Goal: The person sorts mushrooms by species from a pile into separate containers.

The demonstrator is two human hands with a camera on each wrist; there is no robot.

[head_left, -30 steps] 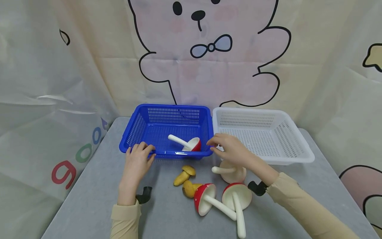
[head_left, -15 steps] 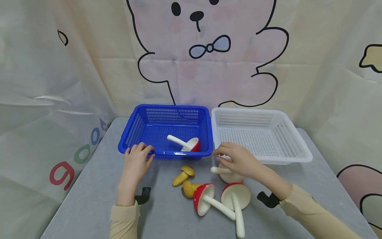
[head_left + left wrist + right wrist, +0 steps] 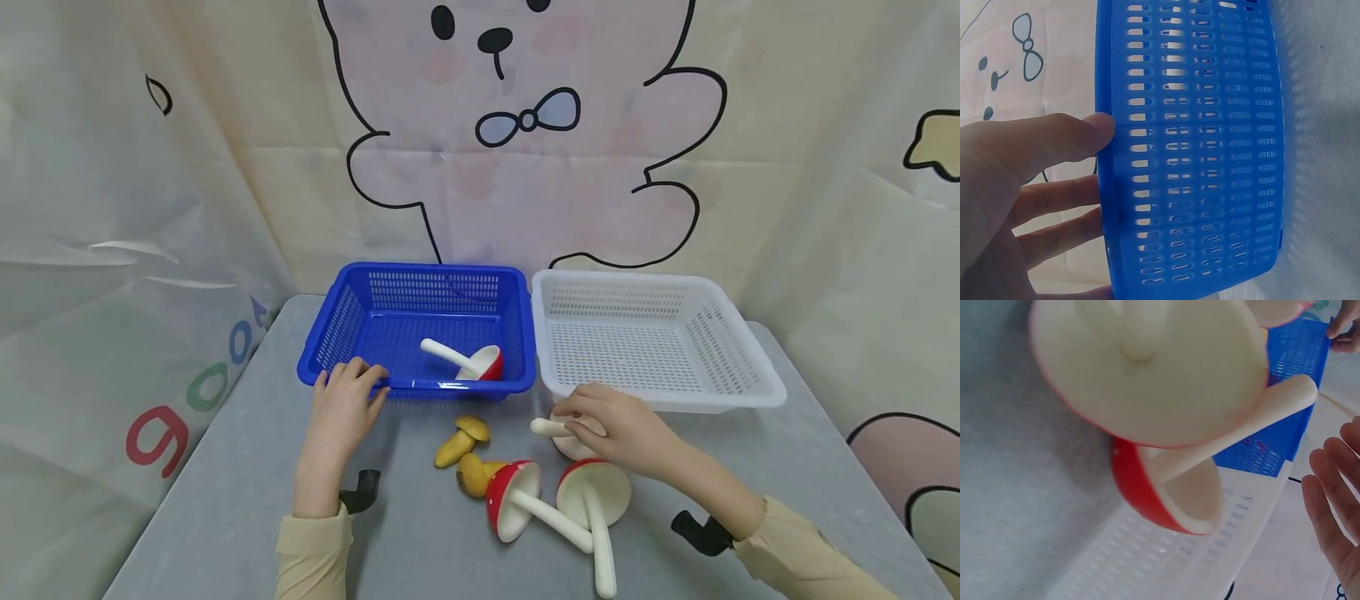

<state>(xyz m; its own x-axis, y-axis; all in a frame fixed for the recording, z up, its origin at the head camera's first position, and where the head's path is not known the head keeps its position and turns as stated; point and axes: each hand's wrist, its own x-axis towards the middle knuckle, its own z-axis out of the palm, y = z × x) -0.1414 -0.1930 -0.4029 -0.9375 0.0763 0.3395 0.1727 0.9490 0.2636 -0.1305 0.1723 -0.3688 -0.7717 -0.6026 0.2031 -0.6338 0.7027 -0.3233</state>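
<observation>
My left hand (image 3: 341, 417) grips the front rim of the blue basket (image 3: 435, 387); in the left wrist view its thumb (image 3: 1094, 134) lies on the outside and the other fingers reach behind the rim. A red-capped toy mushroom (image 3: 480, 367) lies inside that basket. Over another toy mushroom (image 3: 546, 427) in front of the white basket (image 3: 626, 358) hovers my right hand (image 3: 622, 429), covering part of its cap. The right wrist view shows these fingers (image 3: 1329, 506) extended and apart from the mushroom's stem (image 3: 1254, 422).
Two red-capped toy mushrooms (image 3: 513, 504) (image 3: 596, 500) lie close together on the grey table (image 3: 225, 500), their stems toward the front. Two yellow toy mushrooms (image 3: 453, 450) (image 3: 472, 475) lie to their left. Behind the table hangs a printed curtain (image 3: 495, 200).
My right hand has left the blue basket's right front corner and moved right and toward me, over the mushroom by the white basket. The left hand keeps its grip on the rim.
</observation>
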